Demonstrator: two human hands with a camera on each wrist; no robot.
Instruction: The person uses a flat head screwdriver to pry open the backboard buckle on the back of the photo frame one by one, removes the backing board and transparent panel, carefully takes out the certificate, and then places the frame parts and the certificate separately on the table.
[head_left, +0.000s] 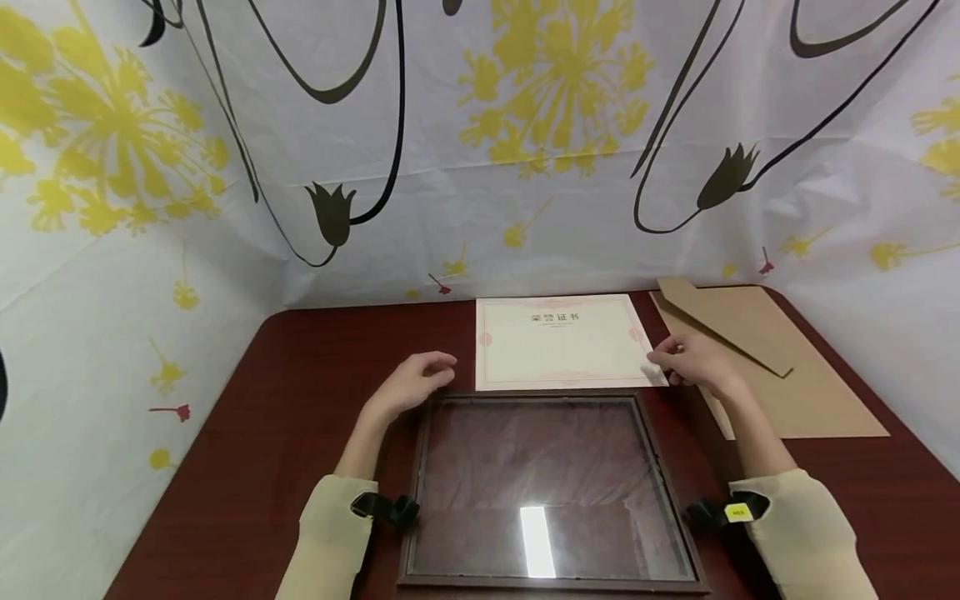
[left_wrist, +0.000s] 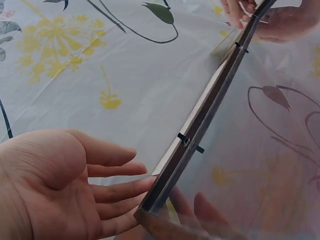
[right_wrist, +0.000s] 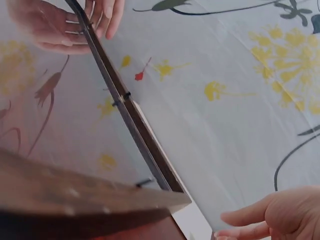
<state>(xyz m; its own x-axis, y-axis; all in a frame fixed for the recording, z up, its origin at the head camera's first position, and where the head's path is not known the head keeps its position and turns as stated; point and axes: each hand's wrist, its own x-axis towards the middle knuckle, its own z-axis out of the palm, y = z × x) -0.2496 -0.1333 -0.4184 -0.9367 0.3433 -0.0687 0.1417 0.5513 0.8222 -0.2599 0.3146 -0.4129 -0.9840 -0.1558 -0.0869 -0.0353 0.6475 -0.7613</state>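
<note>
A cream paper certificate (head_left: 566, 350) with a printed border lies flat just beyond a dark picture frame (head_left: 555, 585). The right hand (head_left: 693, 362) pinches the certificate's near right corner between thumb and fingers; the right wrist view shows this hand (right_wrist: 280, 215) only in part. Close to the frame's far left corner is the left hand (head_left: 412, 383), palm turned inward and fingers loosely extended. In the left wrist view, the fingertips of that hand (left_wrist: 90, 185) lie at the frame's corner, holding nothing. Small dark tabs (left_wrist: 187, 141) stick out along the frame's inner edge, around a glossy clear pane (head_left: 540, 467).
A brown paper envelope (head_left: 817, 392) with its flap raised lies at the right, partly behind the right hand. All rests on a dark red table (head_left: 247, 500). A white patterned sheet (head_left: 420, 150) hangs at the back and sides.
</note>
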